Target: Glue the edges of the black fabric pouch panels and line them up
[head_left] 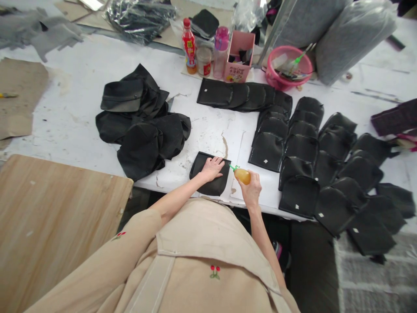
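Observation:
A black leather-like piece (211, 188) lies at the table's front edge. My left hand (213, 168) rests flat on it with the fingers stretched out. In my right hand (252, 190) is a glue bottle (242, 175), amber in colour with a thin green nozzle. The nozzle points left, at the upper right corner of the black piece; whether it touches cannot be made out. Left of my hands sits a loose heap of similar black pieces (140, 143). To the right, overlapping rows of black pieces (299, 148) cover the table, some with small white tags.
Along the back stand a red-labelled bottle (189, 45), a jar (204, 61), a pink-capped bottle (221, 52), a pink box (239, 56) and a pink basket (288, 69) with tools. A wooden board (61, 217) is at the left front. Grey wrapped bundles (352, 39) stand behind.

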### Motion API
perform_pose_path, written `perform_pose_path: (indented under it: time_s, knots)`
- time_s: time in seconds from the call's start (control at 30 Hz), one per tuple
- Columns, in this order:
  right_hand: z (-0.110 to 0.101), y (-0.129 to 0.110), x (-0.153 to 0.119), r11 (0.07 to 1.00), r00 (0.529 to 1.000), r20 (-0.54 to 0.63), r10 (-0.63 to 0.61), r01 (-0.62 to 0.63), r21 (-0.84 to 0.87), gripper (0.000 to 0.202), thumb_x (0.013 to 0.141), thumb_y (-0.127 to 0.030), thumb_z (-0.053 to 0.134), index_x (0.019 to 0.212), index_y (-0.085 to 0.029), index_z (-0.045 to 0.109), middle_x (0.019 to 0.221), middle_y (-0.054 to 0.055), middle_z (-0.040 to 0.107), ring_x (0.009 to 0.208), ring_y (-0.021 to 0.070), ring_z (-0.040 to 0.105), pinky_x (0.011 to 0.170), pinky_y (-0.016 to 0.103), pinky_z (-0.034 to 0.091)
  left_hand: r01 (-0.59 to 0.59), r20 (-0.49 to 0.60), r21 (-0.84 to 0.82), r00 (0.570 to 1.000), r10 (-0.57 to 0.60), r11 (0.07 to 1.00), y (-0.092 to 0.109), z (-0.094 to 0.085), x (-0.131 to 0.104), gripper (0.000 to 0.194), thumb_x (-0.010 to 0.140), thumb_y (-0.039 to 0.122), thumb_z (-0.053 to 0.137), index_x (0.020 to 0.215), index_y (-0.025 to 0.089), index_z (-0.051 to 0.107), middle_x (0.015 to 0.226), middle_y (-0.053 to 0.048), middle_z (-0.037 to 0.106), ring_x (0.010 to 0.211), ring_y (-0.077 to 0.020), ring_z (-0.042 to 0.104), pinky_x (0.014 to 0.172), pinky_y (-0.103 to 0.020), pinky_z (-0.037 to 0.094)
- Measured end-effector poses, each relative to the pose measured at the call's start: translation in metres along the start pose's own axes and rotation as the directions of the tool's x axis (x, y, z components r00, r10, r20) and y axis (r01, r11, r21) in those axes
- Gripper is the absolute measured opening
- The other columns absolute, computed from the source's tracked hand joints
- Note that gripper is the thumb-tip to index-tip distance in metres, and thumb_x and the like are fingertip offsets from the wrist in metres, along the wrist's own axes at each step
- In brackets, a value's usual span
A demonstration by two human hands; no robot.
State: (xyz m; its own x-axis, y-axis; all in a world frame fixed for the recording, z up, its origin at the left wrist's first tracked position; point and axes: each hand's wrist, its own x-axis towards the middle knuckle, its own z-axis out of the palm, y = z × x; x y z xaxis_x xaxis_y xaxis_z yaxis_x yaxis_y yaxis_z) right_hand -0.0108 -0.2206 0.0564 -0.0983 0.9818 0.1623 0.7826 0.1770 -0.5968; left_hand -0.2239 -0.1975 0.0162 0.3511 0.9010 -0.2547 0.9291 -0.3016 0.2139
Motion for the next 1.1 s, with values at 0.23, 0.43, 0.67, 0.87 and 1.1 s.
perform_pose_path:
  time_s: [0.23,0.43,0.67,0.87,1.1]
  knots:
    - [0.001,0.001,0.000,1.000,1.000,0.016,0.010,-0.010,0.002,0.032,0.091,-0.043,0.060,0.114,-0.020,0.059,0.101,0.010,0.062,0.092,0.0268,0.059,0.081,0.040,0.051,0.004,-0.003,-0.005,1.000,-0.004,1.000,0.001,-0.001,-0.001,0.050,0.088,0.040,0.069,0.131,0.020,0.055,0.146,-0.014,0.050,0.130,-0.0295,0.044,0.096,-0.042,0.040]
    - [-0.004,0.000,-0.016,1.000,1.000,0.018,0.022,-0.022,0.013,0.037,0.091,-0.047,0.060,0.115,-0.019,0.059,0.101,0.010,0.063,0.093,0.0268,0.061,0.081,0.040,0.051,0.014,0.007,-0.007,1.000,-0.014,1.000,0.001,0.000,-0.001,0.050,0.088,0.041,0.069,0.133,0.022,0.055,0.147,-0.013,0.049,0.131,-0.0301,0.043,0.097,-0.042,0.039]
    - [-0.007,-0.002,-0.030,0.998,0.998,0.019,0.056,-0.056,0.028,0.038,0.091,-0.049,0.060,0.115,-0.019,0.059,0.100,0.010,0.063,0.092,0.0265,0.061,0.081,0.040,0.052,0.030,0.030,-0.004,0.999,-0.030,1.000,0.000,0.003,0.001,0.054,0.089,0.042,0.067,0.137,0.023,0.052,0.151,-0.013,0.046,0.134,-0.0310,0.041,0.100,-0.043,0.038]
    - [-0.009,-0.001,-0.043,0.998,0.997,0.035,0.065,-0.066,0.024,0.040,0.091,-0.050,0.059,0.115,-0.019,0.059,0.101,0.010,0.063,0.094,0.0269,0.061,0.082,0.040,0.052,0.023,0.022,-0.026,1.000,-0.022,0.999,-0.001,0.005,0.001,0.056,0.088,0.041,0.068,0.138,0.022,0.051,0.151,-0.013,0.045,0.134,-0.0319,0.041,0.100,-0.044,0.038]
    - [-0.013,-0.006,-0.056,0.994,0.995,0.035,0.098,-0.100,0.041,0.038,0.090,-0.048,0.061,0.116,-0.020,0.059,0.100,0.008,0.063,0.093,0.0260,0.061,0.082,0.040,0.052,0.019,0.010,-0.046,1.000,-0.018,0.999,-0.001,0.005,0.000,0.052,0.088,0.039,0.069,0.134,0.022,0.054,0.149,-0.013,0.048,0.132,-0.0319,0.043,0.099,-0.044,0.039]
